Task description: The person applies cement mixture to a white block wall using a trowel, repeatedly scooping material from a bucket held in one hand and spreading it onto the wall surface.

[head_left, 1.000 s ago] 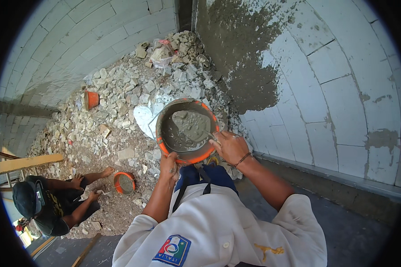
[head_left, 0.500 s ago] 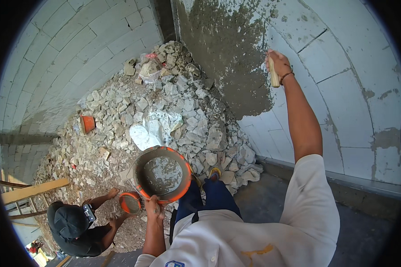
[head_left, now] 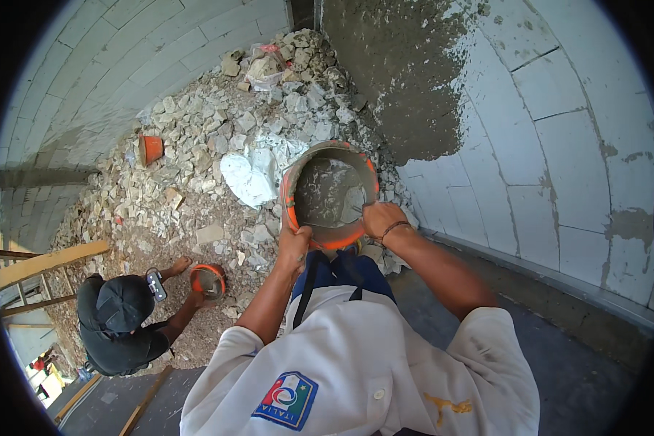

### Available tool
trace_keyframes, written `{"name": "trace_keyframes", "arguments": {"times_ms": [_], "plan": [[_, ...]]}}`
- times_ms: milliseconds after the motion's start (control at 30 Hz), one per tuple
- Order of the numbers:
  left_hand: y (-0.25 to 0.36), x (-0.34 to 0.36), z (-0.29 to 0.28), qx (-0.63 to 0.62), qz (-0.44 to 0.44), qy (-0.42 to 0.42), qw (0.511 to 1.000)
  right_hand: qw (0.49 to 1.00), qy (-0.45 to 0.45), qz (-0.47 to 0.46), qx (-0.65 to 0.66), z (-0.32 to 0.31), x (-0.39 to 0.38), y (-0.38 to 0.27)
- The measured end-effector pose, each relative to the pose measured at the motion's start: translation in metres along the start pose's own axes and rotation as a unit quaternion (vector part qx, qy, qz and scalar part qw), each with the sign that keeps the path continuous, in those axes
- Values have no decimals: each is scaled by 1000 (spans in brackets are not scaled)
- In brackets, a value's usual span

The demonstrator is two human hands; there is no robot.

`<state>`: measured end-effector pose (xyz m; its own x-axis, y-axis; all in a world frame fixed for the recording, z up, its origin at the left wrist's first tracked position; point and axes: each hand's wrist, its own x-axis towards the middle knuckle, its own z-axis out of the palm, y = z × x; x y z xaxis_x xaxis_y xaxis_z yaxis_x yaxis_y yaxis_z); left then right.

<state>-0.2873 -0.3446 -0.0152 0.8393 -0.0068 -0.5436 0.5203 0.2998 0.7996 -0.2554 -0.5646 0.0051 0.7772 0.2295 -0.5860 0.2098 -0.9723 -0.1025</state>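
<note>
An orange-rimmed bucket (head_left: 320, 190) of wet grey mortar is in front of me at waist height, slightly tilted. My left hand (head_left: 295, 245) grips its near left edge. My right hand (head_left: 381, 221) is closed on a trowel at the bucket's right side; the metal blade (head_left: 354, 200) is down inside the bucket, its handle mostly hidden by my fingers. To the right, a dark patch of wet render (head_left: 407, 94) covers part of the pale block wall (head_left: 559, 160).
Rubble (head_left: 196, 182) lies piled along the walls, with a white sack (head_left: 247, 178) and an orange bucket (head_left: 150, 149). Lower left, a co-worker (head_left: 123, 320) in dark clothes bends beside another mortar bucket (head_left: 208, 281), near timber boards (head_left: 51, 265). Grey floor (head_left: 574, 363) runs along the lower edge.
Half a second ago my right hand was raised at the rendered wall with the trowel; it is now back down at the bucket, which I hold higher and farther right.
</note>
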Motion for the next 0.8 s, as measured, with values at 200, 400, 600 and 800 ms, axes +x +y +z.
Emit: {"name": "trace_keyframes", "arguments": {"times_ms": [200,400,600,800], "plan": [[-4,11,-4,-24,-44,-14,999,964,214,21,160,-2,-55,8],[7,2,-10,-88,-36,-7,995,944,278,-17,175,-23,-44,-15],[-13,-17,-52,-81,-45,70,993,847,99,-289,435,-93,-53,-13],[-31,-29,-80,-71,-73,124,987,731,-101,100,667,-119,33,196]]}}
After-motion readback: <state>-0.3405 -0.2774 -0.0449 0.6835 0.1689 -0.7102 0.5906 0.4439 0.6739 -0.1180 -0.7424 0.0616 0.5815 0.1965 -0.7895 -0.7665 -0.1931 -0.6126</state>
